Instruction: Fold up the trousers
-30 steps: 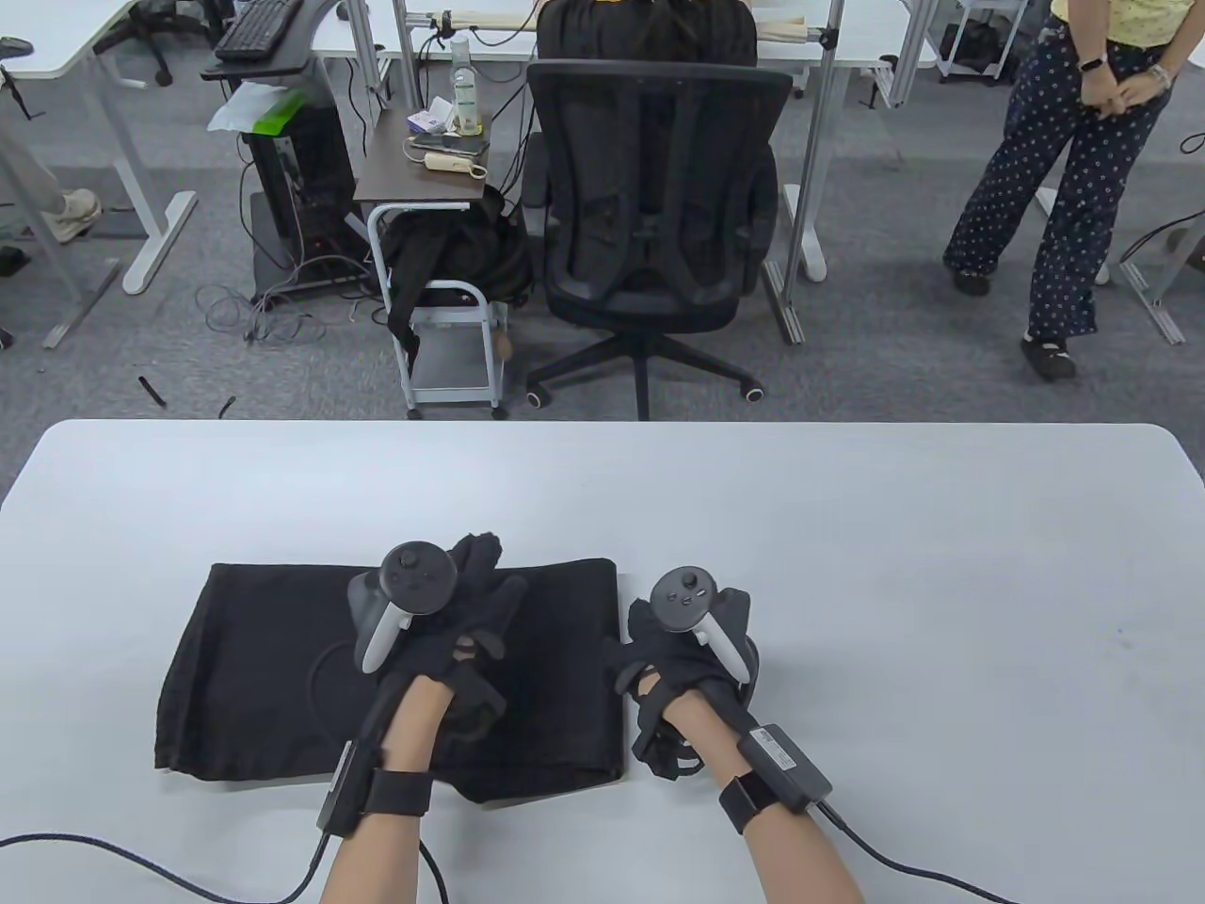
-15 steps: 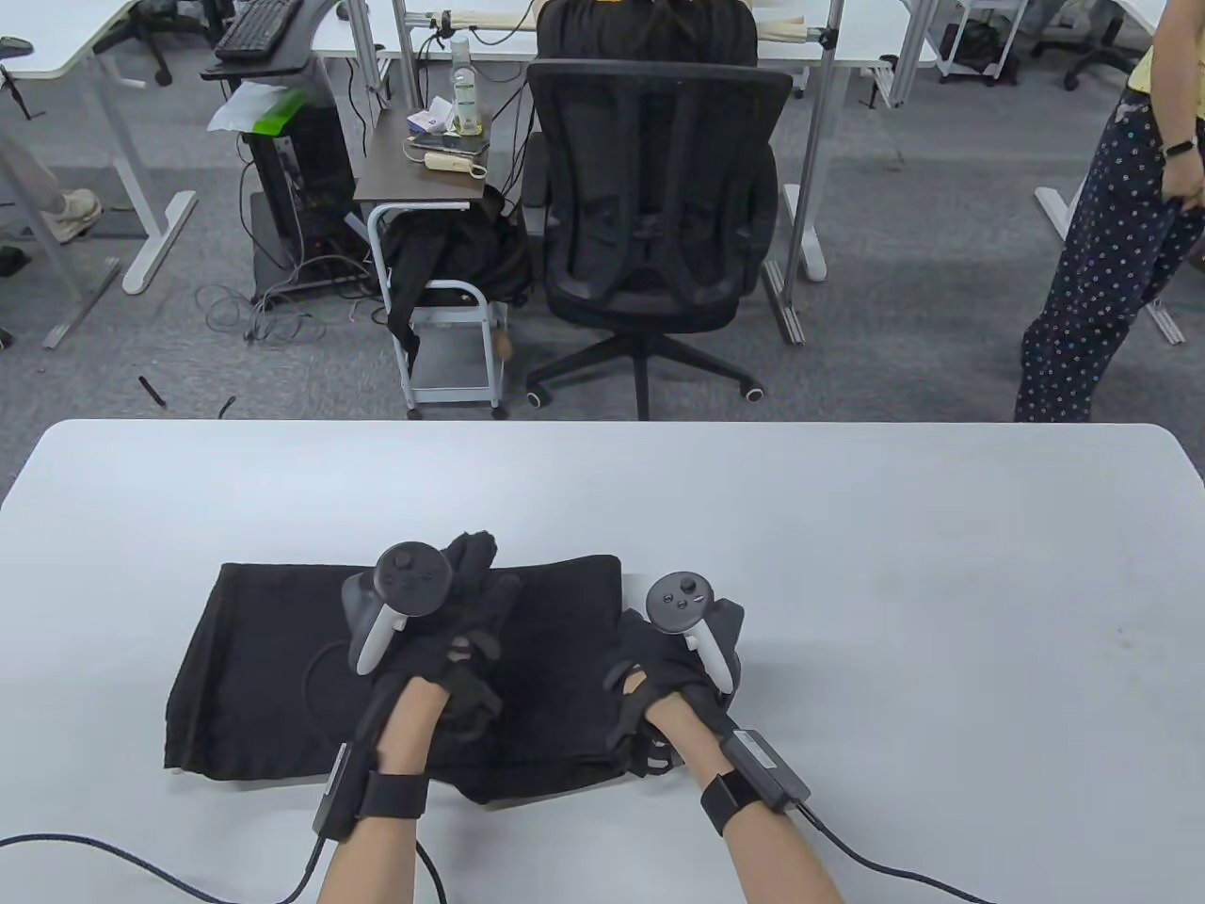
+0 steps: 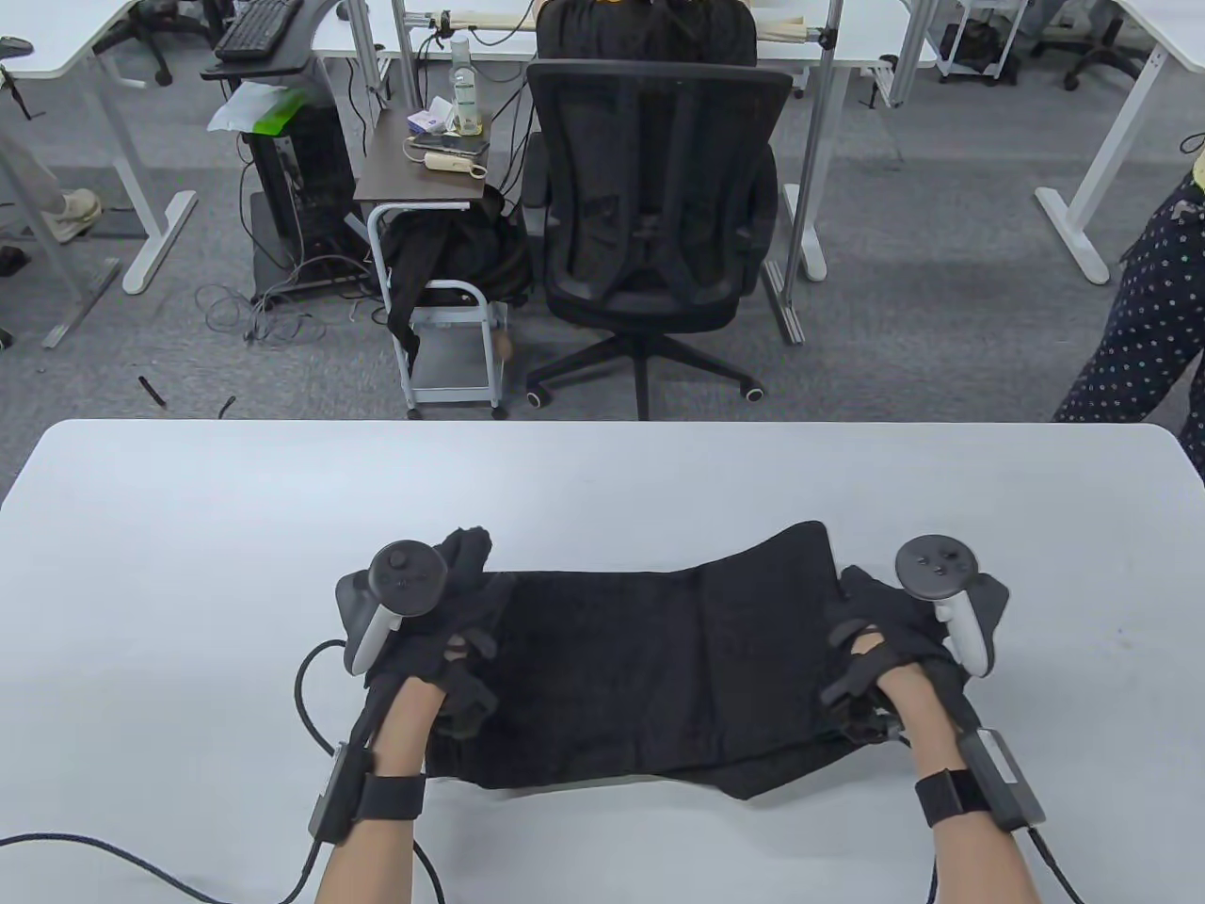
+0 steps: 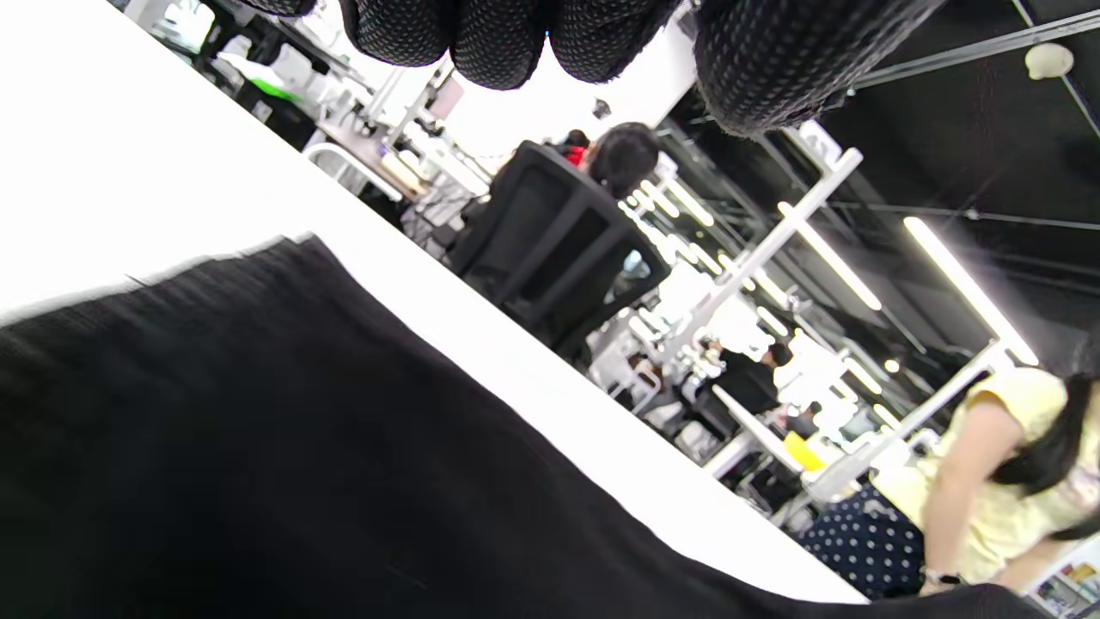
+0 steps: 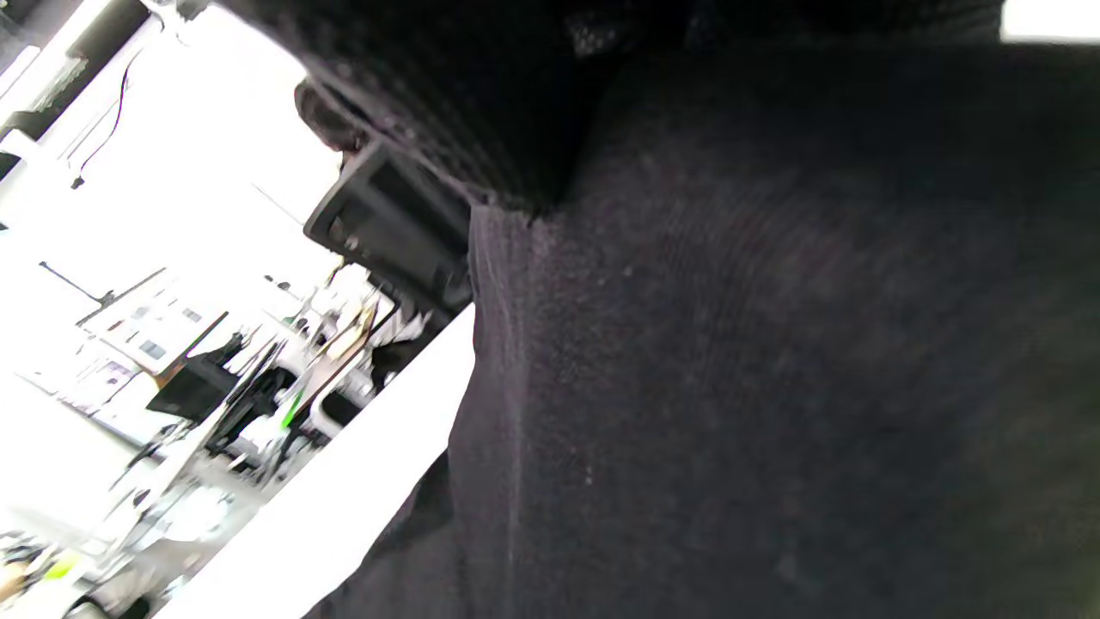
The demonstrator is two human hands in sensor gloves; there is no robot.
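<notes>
The black trousers (image 3: pixel 640 678) lie folded in a wide band near the front of the white table (image 3: pixel 235 508). My left hand (image 3: pixel 461 603) rests on their left end with the fingers stretched forward. In the left wrist view its fingertips (image 4: pixel 498 34) hang above the cloth (image 4: pixel 258 473) without pinching it. My right hand (image 3: pixel 875 631) grips the right end, which rises slightly off the table at the far corner. In the right wrist view the cloth (image 5: pixel 773 344) fills the frame right under the gloved fingers (image 5: pixel 447 103).
A glove cable (image 3: pixel 311 678) loops on the table left of my left hand. Past the far edge stand a black office chair (image 3: pixel 654 188) and a small side cart (image 3: pixel 442 311). A person in dotted trousers (image 3: pixel 1148 330) is at the right edge.
My right hand has moved far to the right, holding the trousers' right end. The cloth now lies to the right of my left hand, which has stayed put. The bystander walked off to the right.
</notes>
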